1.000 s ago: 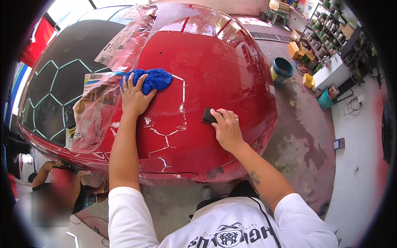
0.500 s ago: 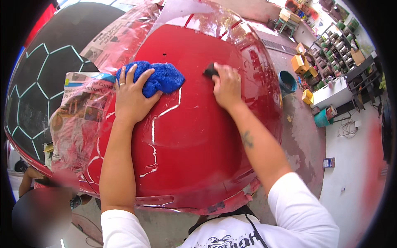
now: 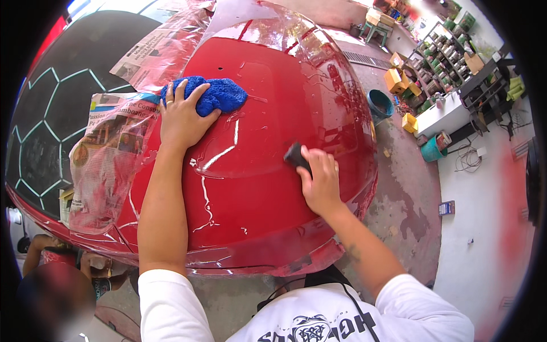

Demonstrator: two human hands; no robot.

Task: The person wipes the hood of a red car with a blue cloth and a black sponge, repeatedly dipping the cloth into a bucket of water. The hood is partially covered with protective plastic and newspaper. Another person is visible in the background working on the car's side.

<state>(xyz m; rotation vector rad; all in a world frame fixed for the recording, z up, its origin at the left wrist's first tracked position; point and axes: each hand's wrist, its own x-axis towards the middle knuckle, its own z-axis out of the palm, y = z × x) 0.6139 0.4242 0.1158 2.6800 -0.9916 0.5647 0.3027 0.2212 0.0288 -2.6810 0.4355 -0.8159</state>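
Note:
A wet, glossy red car panel spreads beneath both hands, with white light reflections along its surface. My left hand rests on a bunched blue microfiber cloth, its fingers spread and curled over the cloth at the panel's left side. My right hand grips a small black block against the red paint, nearer to me and right of the cloth. The block's underside is hidden against the panel.
Newspaper and clear plastic film cover the left part beside a dark surface with pale hexagon lines. A person crouches at lower left. At right stand a blue bucket, yellow containers and a shelf of cans.
My right hand has drawn the black block toward me across the panel. My left hand stays on the blue cloth, and the whole view has shifted slightly.

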